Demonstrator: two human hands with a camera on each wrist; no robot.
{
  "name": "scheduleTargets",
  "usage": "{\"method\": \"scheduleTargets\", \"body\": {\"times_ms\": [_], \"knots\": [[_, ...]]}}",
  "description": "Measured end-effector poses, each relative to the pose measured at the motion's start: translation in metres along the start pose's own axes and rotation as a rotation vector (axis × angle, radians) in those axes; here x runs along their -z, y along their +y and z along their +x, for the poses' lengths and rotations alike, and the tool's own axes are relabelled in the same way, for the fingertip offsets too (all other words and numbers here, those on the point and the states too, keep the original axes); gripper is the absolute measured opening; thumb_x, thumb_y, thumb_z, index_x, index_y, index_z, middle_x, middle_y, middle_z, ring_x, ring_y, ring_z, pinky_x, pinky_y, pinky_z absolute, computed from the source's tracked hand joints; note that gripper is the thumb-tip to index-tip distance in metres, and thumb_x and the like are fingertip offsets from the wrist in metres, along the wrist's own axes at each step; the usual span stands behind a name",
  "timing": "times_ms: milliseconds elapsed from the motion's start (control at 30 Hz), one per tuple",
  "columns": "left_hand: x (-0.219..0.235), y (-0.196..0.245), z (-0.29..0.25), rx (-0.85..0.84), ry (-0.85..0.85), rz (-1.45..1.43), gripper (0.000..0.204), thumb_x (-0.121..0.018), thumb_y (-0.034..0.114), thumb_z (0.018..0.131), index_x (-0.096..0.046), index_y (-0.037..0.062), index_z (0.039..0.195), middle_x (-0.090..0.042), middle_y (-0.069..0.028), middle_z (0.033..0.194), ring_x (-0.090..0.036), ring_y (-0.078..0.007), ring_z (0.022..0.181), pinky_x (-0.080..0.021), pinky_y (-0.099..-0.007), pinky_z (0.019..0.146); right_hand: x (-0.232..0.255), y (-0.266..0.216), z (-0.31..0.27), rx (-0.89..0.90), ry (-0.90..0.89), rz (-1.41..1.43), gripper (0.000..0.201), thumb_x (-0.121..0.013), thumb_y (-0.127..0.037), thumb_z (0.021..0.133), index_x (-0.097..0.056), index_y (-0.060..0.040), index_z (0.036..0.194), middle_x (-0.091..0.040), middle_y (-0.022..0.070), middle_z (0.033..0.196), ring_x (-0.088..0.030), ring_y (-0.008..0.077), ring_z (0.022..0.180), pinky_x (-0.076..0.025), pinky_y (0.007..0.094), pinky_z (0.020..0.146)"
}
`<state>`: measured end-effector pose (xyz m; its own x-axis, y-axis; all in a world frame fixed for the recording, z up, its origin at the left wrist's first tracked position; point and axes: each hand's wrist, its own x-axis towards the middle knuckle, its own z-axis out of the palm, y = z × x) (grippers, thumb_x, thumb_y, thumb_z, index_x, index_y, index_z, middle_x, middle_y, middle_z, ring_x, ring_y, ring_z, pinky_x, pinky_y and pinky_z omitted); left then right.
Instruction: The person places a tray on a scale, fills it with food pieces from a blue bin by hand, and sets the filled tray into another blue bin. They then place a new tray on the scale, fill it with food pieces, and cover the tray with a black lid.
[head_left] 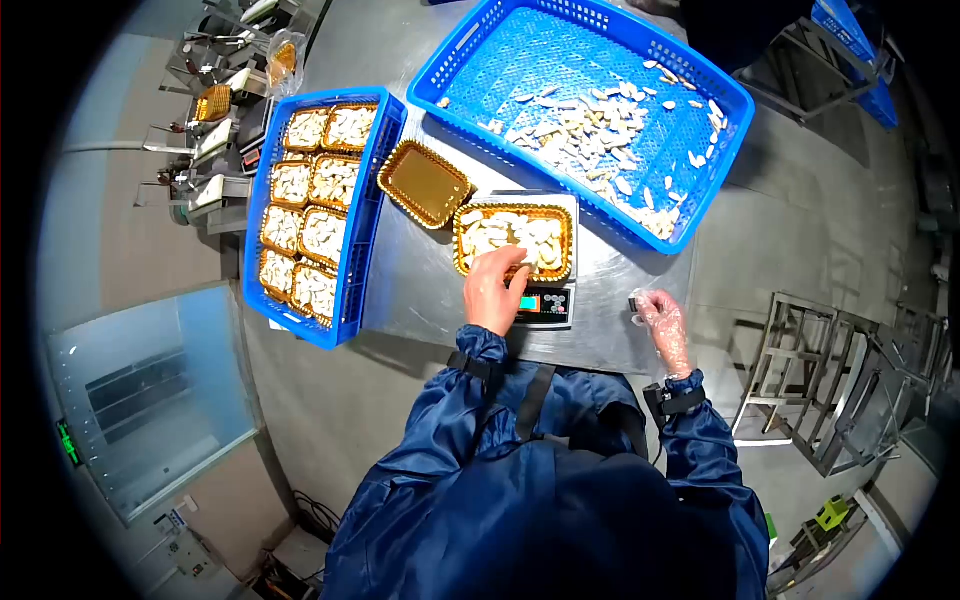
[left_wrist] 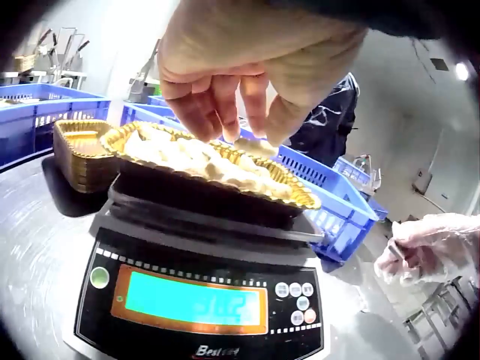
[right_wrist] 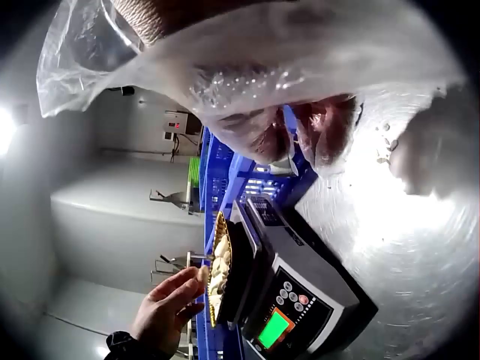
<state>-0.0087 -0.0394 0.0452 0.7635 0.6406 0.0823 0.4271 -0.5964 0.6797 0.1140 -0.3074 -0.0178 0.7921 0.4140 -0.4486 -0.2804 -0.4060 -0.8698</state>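
Observation:
My bare left hand (head_left: 492, 290) reaches over the near edge of a gold tray (head_left: 463, 250) heaped with pale slices (head_left: 500, 228). Its thumb and fingers pinch one pale slice (left_wrist: 256, 147) just above the heap. The tray rests on a digital scale (head_left: 553, 313) with a lit display (left_wrist: 195, 301). To the right, over the table's near corner, is my right hand (head_left: 664, 325) in a clear plastic glove. Its thumb and fingers are drawn together around a small pale piece (right_wrist: 283, 166), largely hidden by the glove.
Empty stacked gold trays (head_left: 428, 185) stand left of the scale on the metal table (head_left: 410, 290). Further left, a blue crate (head_left: 368, 240) contains several filled trays. A large blue basket (head_left: 480, 80) with loose slices lies behind the scale. Metal frames (head_left: 800, 370) stand at the right.

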Motion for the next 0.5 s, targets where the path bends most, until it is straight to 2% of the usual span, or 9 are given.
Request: {"method": "scheduleTargets", "body": {"times_ms": [67,100,200,267,333,400,500], "knots": [[0.003,-0.013,0.008,-0.096,0.142,0.066,0.017,-0.07,0.014,0.082,-0.071,0.0116,0.099,-0.069,-0.0071,0.101,-0.061,-0.0277,0.095,-0.05,-0.0378,0.083,-0.004,-0.012,0.003,-0.086,-0.017,0.088,0.016,-0.065,-0.016,0.091,-0.065,0.0002,0.091,-0.065,0.0035,0.079,-0.059,0.0099,0.07,-0.049,0.0279,0.066],[0.009,-0.017,0.011,-0.001,0.136,0.036,0.015,-0.07,0.014,0.082,-0.071,0.0116,0.097,-0.068,-0.008,0.1,-0.06,-0.0285,0.095,-0.049,-0.0388,0.084,-0.006,-0.017,0.005,-0.047,-0.008,0.051,0.016,-0.065,-0.016,0.092,-0.064,-0.0003,0.09,-0.064,0.001,0.076,-0.058,0.0083,0.066,-0.047,0.0262,0.062],[0.019,-0.035,0.029,0.058,0.133,0.114,0.014,-0.067,0.014,0.084,-0.072,0.0122,0.097,-0.066,-0.0081,0.092,-0.058,-0.0295,0.092,-0.048,-0.0396,0.083,-0.014,-0.033,0.01,-0.027,-0.012,-0.022,0.017,-0.064,-0.017,0.093,-0.064,0.0001,0.09,-0.064,0.0015,0.076,-0.058,0.0086,0.066,-0.047,0.0257,0.063],[0.015,-0.044,0.044,0.014,0.127,0.132,0.019,-0.065,0.014,0.085,-0.072,0.0132,0.103,-0.064,-0.0102,0.097,-0.056,-0.0301,0.094,-0.047,-0.0408,0.082,-0.024,-0.043,0.009,-0.068,-0.007,-0.029,0.017,-0.064,-0.016,0.093,-0.063,0.0004,0.09,-0.064,0.0022,0.076,-0.058,0.0086,0.066,-0.047,0.0252,0.062],[0.007,-0.049,0.053,-0.048,0.084,0.196,0.02,-0.066,0.012,0.084,-0.072,0.0132,0.103,-0.06,-0.0101,0.094,-0.055,-0.0304,0.092,-0.047,-0.0412,0.08,-0.031,-0.048,0.006,-0.052,-0.038,0.11,0.017,-0.063,-0.016,0.094,-0.063,0.0004,0.092,-0.065,0.003,0.077,-0.058,0.0087,0.065,-0.048,0.0251,0.062],[0.004,-0.05,0.054,-0.027,0.001,0.248,0.019,-0.066,0.014,0.084,-0.072,0.0149,0.102,-0.057,-0.0095,0.094,-0.054,-0.0303,0.094,-0.046,-0.0417,0.078,-0.044,-0.06,0.003,-0.083,-0.006,0.085,0.017,-0.063,-0.016,0.095,-0.063,0.0003,0.093,-0.065,0.0035,0.078,-0.059,0.0091,0.065,-0.048,0.0247,0.062],[0.008,-0.052,0.054,-0.038,0.019,0.21,0.017,-0.066,0.013,0.083,-0.072,0.0146,0.099,-0.056,-0.0097,0.093,-0.053,-0.0302,0.094,-0.047,-0.0416,0.078,-0.057,-0.075,-0.002,-0.085,-0.007,0.152,0.017,-0.062,-0.015,0.095,-0.063,0.0016,0.096,-0.064,0.0029,0.08,-0.059,0.0088,0.067,-0.049,0.0243,0.063]]}}
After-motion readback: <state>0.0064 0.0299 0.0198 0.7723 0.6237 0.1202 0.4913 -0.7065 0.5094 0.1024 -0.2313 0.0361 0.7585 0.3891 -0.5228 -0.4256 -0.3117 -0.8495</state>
